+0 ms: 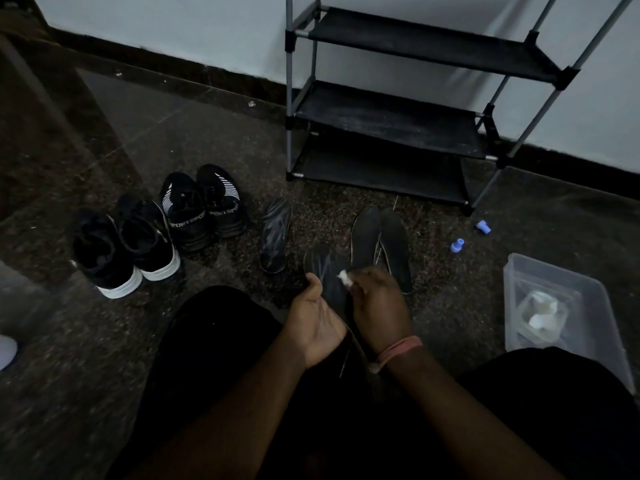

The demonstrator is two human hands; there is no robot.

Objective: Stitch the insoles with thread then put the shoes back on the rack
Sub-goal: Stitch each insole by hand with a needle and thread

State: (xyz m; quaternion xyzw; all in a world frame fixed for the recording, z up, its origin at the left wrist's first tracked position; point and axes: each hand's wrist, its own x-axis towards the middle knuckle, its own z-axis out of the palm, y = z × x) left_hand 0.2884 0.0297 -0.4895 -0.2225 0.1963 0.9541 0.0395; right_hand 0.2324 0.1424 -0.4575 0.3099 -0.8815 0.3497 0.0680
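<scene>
Both forearms reached out over my dark-clad lap, wrists close together. My left hand (313, 322) lay palm up, thumb over the near edge of the insole (329, 271), gripping it from beneath; my right hand (379, 306) curled its fingers round a small white wad (344, 274) pressed at the insole's face — thread or a thimble, I could not tell in that dim light. I judged the insole light, thin and floppy, best held near its edge where the needle must pass, not by the toe. Beyond it two more insoles (381, 240) lay overlapped on the floor, a single one (275, 233) to their left. Further left stood the shoes (201, 209) — two pairs, off the rack (391, 133), which waited against the wall. A clear box (561, 282) sat at my right.
</scene>
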